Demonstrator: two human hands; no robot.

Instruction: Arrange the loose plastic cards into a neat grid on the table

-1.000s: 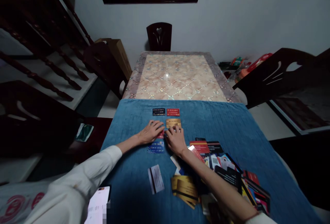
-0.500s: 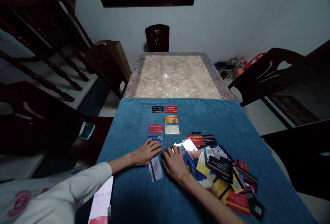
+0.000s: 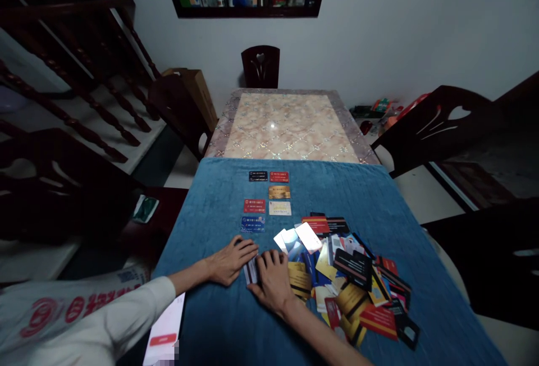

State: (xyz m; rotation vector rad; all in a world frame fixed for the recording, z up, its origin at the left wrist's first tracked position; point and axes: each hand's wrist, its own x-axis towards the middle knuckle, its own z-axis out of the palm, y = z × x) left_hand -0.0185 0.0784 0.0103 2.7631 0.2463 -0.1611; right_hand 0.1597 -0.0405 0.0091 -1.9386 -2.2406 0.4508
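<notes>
- At left, a phone [image 3: 165,326] lies near the person's sleeve.
- The left hand [image 3: 233,259], fingers loosely curled, meets the striped card [image 3: 251,272]; whether it grips cannot be told.
- That card lies on the blue cloth [image 3: 210,321], nearer the person than six cards [image 3: 252,224] set out face up; handling it appears the step in hand.
- The right hand [image 3: 274,282] is half-open, thumb at the card, its hold unclear; lifting would call for a fingertip under an edge.
- Rightmost, a loose heap of cards [image 3: 353,268].

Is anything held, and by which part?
The pale striped card has the left hand at its far end and the right hand at its right side; gripping cannot be told.
</notes>
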